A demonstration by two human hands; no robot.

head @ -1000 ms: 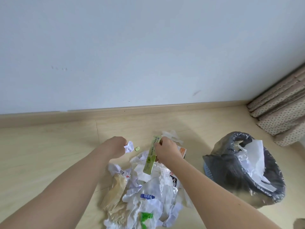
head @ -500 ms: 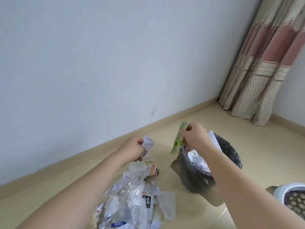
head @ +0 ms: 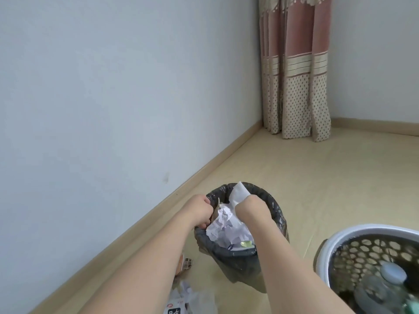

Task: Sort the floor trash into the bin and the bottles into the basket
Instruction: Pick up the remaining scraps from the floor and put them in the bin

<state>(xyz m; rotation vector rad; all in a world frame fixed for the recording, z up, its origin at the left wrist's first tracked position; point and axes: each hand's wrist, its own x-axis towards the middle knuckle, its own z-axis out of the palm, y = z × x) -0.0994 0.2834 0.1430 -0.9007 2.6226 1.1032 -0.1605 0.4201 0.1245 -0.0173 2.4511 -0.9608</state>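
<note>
Curled fingers of the left hand [head: 199, 208] hang at the bin's near-left rim, whether grasping anything I cannot tell; the right hand [head: 248, 206] dips into the bin's mouth, fingers hidden. Crumpled white paper [head: 226, 230] fills the black-bagged bin [head: 275, 209]. Beside it, bottles [head: 385, 284] lie in the white basket [head: 326, 250], loose wrappers [head: 188, 298] on the floor.

The bin [head: 275, 214] wore a black liner, its paper [head: 226, 230] white; the basket [head: 344, 236] was white-rimmed with dark honeycomb mesh. The curtain [head: 294, 71] was pink, striped, and dotted beige.
</note>
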